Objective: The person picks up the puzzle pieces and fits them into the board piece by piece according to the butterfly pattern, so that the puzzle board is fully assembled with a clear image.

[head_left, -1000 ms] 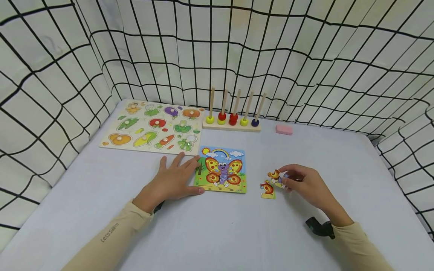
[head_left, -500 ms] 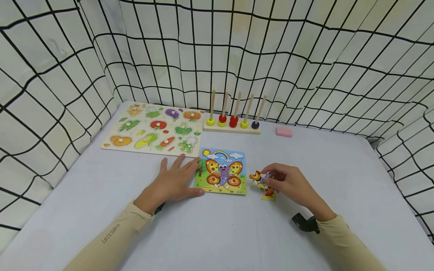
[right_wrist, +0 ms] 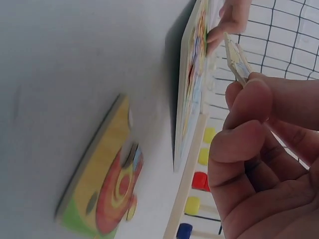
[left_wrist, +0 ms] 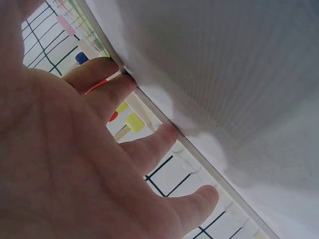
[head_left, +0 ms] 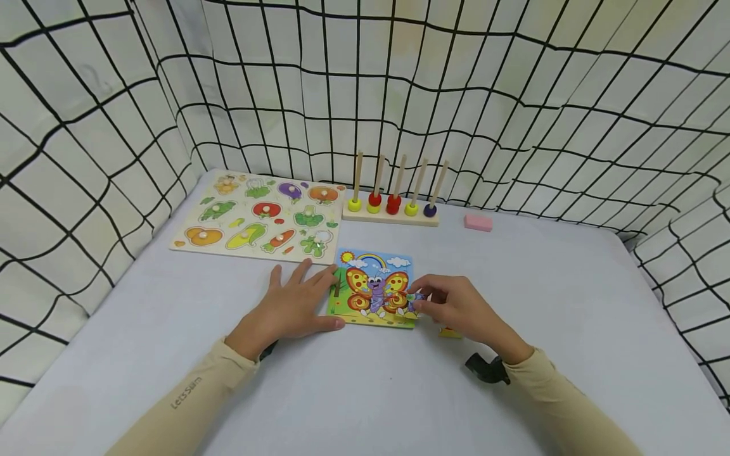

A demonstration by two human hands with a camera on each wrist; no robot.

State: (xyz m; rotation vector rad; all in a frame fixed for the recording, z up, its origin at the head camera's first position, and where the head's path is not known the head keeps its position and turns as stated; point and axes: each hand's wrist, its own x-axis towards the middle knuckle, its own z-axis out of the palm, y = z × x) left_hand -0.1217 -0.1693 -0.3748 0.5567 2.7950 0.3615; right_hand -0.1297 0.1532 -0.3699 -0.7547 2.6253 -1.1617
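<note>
A square butterfly puzzle board (head_left: 365,316) lies flat in the middle of the table in the head view. My left hand (head_left: 288,307) lies along its left side with fingers spread, fingertips at the board's edge. Between thumb and fingertips, my right hand (head_left: 459,307) pinches a jigsaw piece (head_left: 406,311) with part of the butterfly printed on it, over the board's lower right. In the right wrist view that piece (right_wrist: 236,57) is tilted and raised above the board. Another jigsaw piece (right_wrist: 117,184) lies on the table below the right hand, mostly hidden by it in the head view.
Behind the left hand is a vegetable peg puzzle (head_left: 256,209). A wooden peg stand (head_left: 388,217) with coloured beads stands beside it at the back. To its right sits a pink block (head_left: 478,222). Black netting (head_left: 353,95) over white sheeting rises round the table.
My right hand has carried the pinched jigsaw piece leftward, from beside the loose piece to over the board's right side. The left hand has stayed put at the board.
</note>
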